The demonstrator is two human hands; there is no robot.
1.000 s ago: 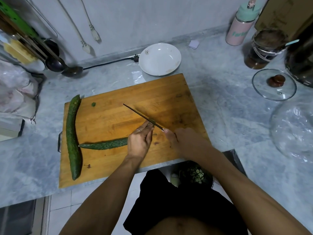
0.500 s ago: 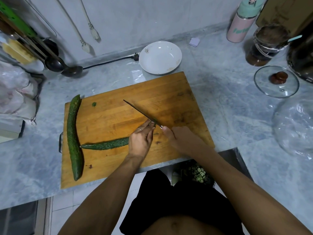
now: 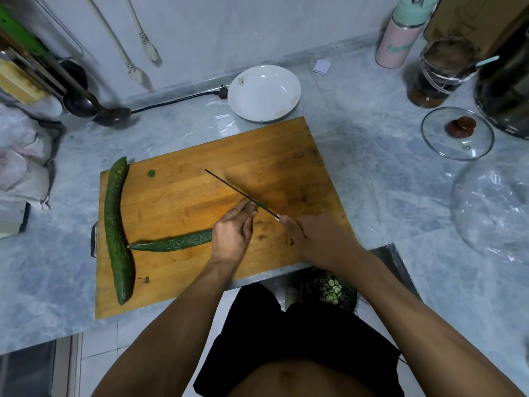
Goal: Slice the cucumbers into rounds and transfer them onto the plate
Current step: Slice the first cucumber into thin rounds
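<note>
A wooden cutting board (image 3: pixel 272 156) lies on the marble counter. One whole cucumber (image 3: pixel 114 224) lies along the board's left edge. A second cucumber (image 3: pixel 174 242) lies across the board near its front. My left hand (image 3: pixel 233 233) covers and holds its right part, and its green tip shows at my fingertips. My right hand (image 3: pixel 317 239) grips the handle of a knife (image 3: pixel 229 184), whose thin blade crosses that tip, pointing away to the left. A white plate (image 3: pixel 264 93) with no cucumber on it stands just behind the board.
A small green scrap (image 3: pixel 151 173) lies on the board. A glass lid (image 3: pixel 457 133), a dark jar (image 3: pixel 438 73) and a pink bottle (image 3: pixel 400 32) stand at the right. A ladle (image 3: pixel 111 114) and a black cable lie behind the board. Below the counter edge a bin (image 3: pixel 329 287) holds cucumber slices.
Both hands and the knife stay at the cucumber's right end; the blade has shifted only slightly against my left fingertips. The view moved a little.
</note>
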